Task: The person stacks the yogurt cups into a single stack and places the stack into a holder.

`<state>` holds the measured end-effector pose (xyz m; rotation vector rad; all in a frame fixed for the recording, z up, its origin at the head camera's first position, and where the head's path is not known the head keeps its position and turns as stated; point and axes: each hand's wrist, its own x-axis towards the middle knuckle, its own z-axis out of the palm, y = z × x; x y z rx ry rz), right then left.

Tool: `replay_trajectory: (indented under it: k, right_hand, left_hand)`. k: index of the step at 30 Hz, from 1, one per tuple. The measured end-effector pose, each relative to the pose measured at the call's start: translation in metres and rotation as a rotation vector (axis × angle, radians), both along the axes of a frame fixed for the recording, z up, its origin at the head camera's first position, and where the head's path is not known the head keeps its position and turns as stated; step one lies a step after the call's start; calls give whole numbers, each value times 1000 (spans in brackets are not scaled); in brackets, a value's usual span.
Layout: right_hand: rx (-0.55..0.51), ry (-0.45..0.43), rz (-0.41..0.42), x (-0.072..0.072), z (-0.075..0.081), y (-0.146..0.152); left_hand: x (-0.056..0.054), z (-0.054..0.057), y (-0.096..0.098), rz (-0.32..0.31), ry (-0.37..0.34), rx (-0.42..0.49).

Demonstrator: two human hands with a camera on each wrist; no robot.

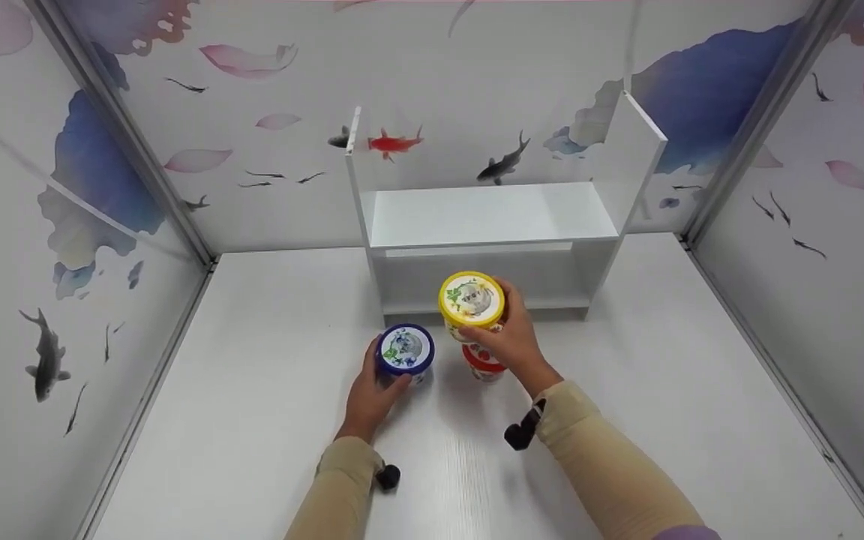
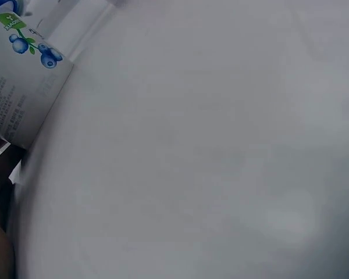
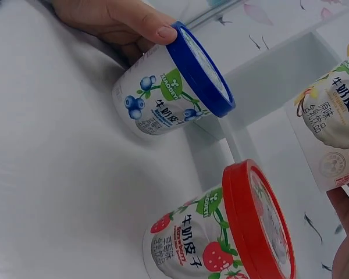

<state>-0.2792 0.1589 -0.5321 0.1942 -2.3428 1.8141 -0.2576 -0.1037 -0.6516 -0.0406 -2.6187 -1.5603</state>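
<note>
My left hand [image 1: 372,391] grips a tub with a dark blue lid [image 1: 406,349] and blueberry pictures, which stands on the white table. In the right wrist view its thumb lies against the rim of that lid. Raised above the table, a yellow-lidded tub [image 1: 471,300] is held in my right hand [image 1: 513,339], thumb on the near side and fingers round the right. Below it stands a red-lidded tub [image 3: 259,218] with strawberry pictures, partly covered by the right hand in the head view. The left wrist view catches only the blueberry tub's side [image 2: 23,81].
Behind the tubs stands a white two-level shelf [image 1: 492,214] with tall side panels. White walls printed with fish and petals [image 1: 274,120] enclose the table [image 1: 267,360] at the back and both sides.
</note>
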Motion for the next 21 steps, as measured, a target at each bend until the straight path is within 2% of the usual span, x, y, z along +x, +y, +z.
replay_trajectory:
  k: [5,10,21]
  right_hand:
    - [-14,13,21,-1,-1,-10]
    - [0,21,35,1,1,-21]
    - [10,-9,90,6,-2,-44]
  left_hand:
    - [0,-1,-1,-7,9,-7]
    - [1,4,-1,-21,8,34]
    - [2,3,-2,-2,-45,11]
